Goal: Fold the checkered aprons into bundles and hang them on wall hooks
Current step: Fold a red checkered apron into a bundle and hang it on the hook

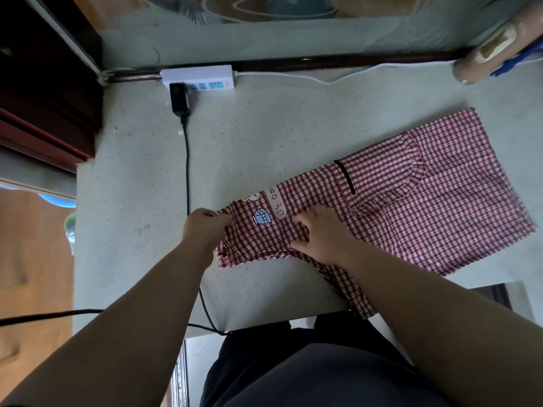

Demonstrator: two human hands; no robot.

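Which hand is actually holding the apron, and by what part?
The left hand pinches the checkered apron at the end by the cartoon print. The right hand only presses flat on it, fingers spread.

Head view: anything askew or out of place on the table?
The red-and-white checkered apron lies skewed on the grey table, with one strip hanging over the near edge. The black charger cable passes under the left hand, right beside the apron.

Counted: 1 checkered apron (426,201); 1 left hand (202,227); 1 right hand (323,236); 1 power strip (199,77); 1 black adapter (179,99); 1 black cable (187,171); 1 white cable (323,79); 1 counter (264,127).
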